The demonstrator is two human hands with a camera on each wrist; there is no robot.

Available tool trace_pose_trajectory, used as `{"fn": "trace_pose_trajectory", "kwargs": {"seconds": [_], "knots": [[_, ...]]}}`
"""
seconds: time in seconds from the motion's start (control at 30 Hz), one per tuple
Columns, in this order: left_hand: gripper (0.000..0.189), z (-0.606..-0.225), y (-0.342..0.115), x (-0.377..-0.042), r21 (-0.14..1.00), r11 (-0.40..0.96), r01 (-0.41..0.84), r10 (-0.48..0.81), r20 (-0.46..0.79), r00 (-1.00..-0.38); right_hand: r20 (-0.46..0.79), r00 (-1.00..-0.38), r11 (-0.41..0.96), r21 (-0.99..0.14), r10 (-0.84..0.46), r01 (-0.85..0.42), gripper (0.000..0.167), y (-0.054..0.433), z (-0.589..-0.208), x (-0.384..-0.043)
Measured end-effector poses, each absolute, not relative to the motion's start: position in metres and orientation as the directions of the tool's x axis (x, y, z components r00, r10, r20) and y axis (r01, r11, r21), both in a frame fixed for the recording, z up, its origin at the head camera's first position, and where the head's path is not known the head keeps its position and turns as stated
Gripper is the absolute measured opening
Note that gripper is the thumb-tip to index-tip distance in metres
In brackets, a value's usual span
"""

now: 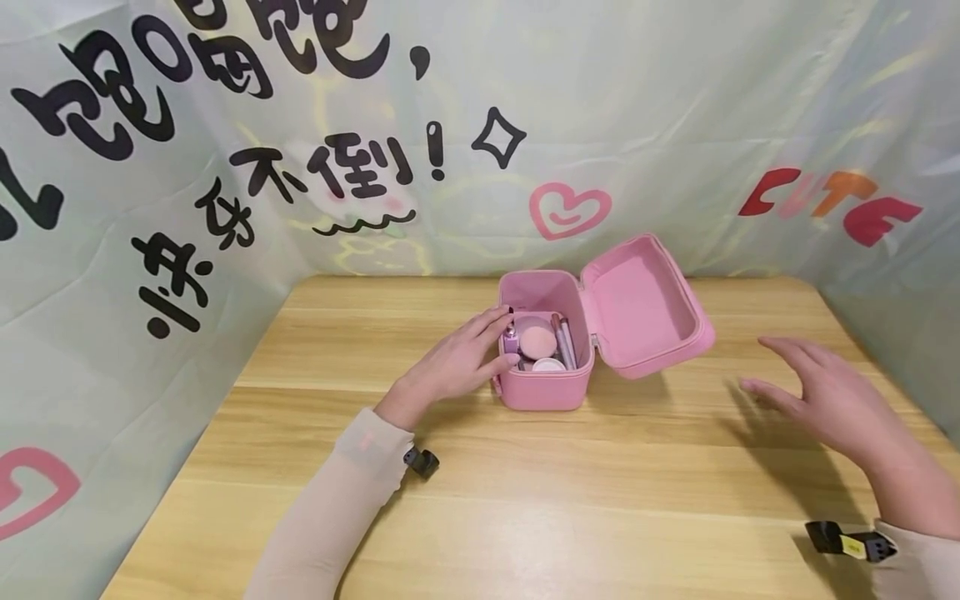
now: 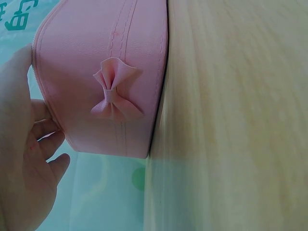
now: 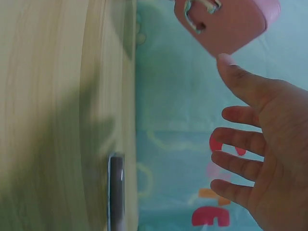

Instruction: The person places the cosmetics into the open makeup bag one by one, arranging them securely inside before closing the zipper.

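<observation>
A pink cosmetic case stands on the table, its lid swung out to the right. Inside lie a round pink puff, a white round item, a small purple bottle and slim tubes. At the case's left rim rests my left hand, thumb and fingers spread apart near the bottle. The left wrist view shows a bow on the case's side. My right hand hovers over the table right of the lid, fingers loosely extended, holding nothing.
The wooden table ends at a printed cloth backdrop. In the right wrist view a slim dark object with a shiny edge lies at the table's edge; its kind is unclear. A handle sits on the lid's outside.
</observation>
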State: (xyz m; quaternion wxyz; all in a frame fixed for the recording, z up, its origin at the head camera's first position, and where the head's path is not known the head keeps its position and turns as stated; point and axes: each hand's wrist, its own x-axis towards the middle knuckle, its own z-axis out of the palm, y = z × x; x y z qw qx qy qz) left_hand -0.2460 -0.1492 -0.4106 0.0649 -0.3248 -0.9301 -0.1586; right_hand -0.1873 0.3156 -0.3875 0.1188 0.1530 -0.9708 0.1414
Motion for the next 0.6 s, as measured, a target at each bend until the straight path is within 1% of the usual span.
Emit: {"fn": "trace_pose_trajectory", "kwargs": {"seconds": [0.2, 0.43, 0.6], "knots": [[0.075, -0.41, -0.149, -0.244, 0.26, 0.748, 0.611, 0.569, 0.223, -0.791, 0.238, -0.939, 0.926, -0.225, -0.249, -0.303, 0.07, 0.33, -0.395, -0.193], [0.074, -0.409, -0.149, -0.244, 0.249, 0.748, 0.615, 0.574, 0.224, -0.788, 0.178, -0.943, 0.926, -0.209, -0.28, -0.315, 0.064, 0.349, -0.404, -0.196], [0.074, -0.41, -0.148, -0.245, 0.242, 0.743, 0.624, 0.582, 0.227, -0.781, 0.096, -0.956, 0.935, -0.201, -0.277, -0.291, 0.06, 0.359, -0.407, -0.198]]}}
